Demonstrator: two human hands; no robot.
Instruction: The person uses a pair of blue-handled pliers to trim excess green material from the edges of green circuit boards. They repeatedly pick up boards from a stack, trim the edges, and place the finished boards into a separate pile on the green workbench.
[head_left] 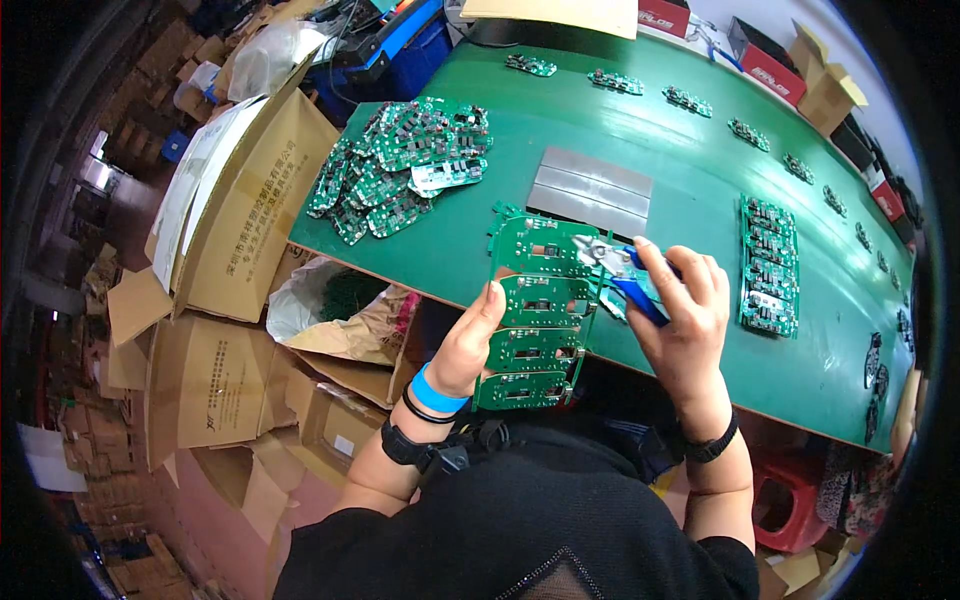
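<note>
My left hand (468,345) grips the left edge of a green circuit board panel (530,345), thumb lying on its face. Several joined boards make up the panel, which hangs over the table's near edge. In my right hand (685,305) is a pair of side cutters (632,280) with blue handles. Their metal jaws touch or overlap the panel's upper right edge; whether they bite into it I cannot tell. A heap of separate circuit boards (400,165) lies on the table to the left. Just beyond the panel is a grey metal plate (590,190).
Another stack of board panels (769,265) lies on the green table (690,180) at the right. Single boards (615,82) run in a line along the far side. Open cardboard boxes (240,200) stand at the left, with a scrap-filled bag (345,310) below the table edge. A red stool (790,500) is at lower right.
</note>
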